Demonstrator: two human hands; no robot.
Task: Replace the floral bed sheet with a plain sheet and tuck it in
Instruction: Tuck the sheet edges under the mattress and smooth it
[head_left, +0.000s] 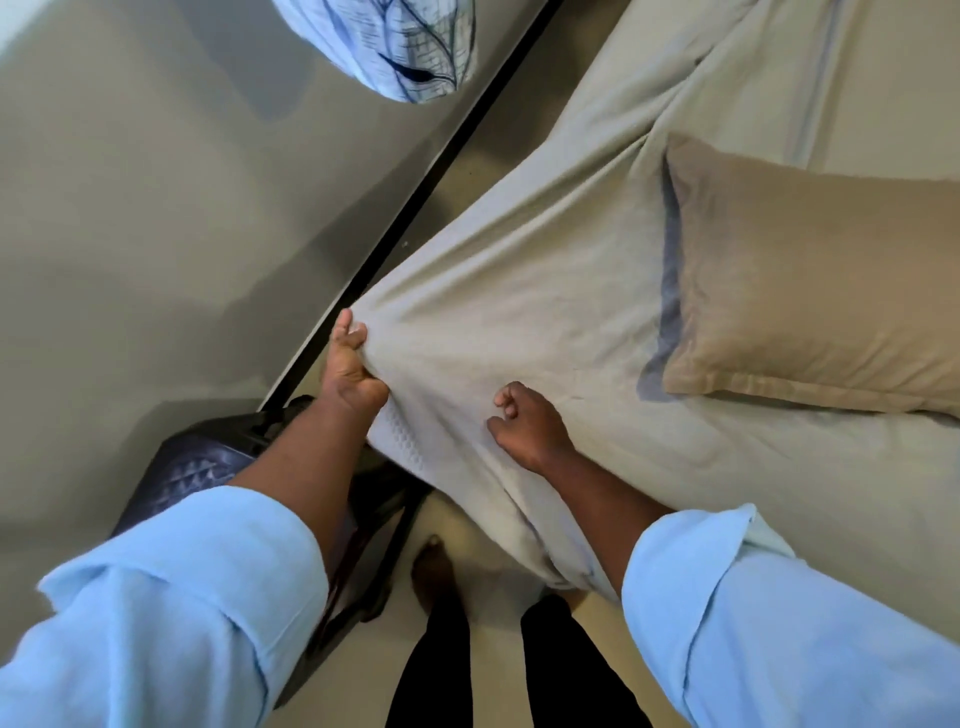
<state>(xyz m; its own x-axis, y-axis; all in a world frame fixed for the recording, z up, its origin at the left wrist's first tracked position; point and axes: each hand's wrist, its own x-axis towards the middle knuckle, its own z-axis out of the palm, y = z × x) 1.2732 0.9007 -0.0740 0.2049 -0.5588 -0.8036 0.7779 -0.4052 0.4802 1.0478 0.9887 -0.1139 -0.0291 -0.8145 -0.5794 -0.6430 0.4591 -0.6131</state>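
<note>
On sheet (519, 260), pillow (810, 291); chair (192, 467) perhaps left.

sleeves (182, 597): light blue, cuffs rolled (both arms) | trousers (436, 675): black | foot (434, 571): bare

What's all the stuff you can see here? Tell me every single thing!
plain sheet: one, pale beige, spread over the bed
pillow: one, tan, lying on the sheet, right side
floral sheet: one bundle, white with blue leaves, top of view, off the bed
mattress: one, white, corner peeking out under the sheet
strip: one, black, running alongside the bed
dark object: one, blackish, lower left, maybe a chair
foot: one, bare, on the floor
trousers: one pair, black, bottom
sleeves: two, light blue
left hand: grips the sheet at the corner
right hand: fingers curled, on the sheet
</note>
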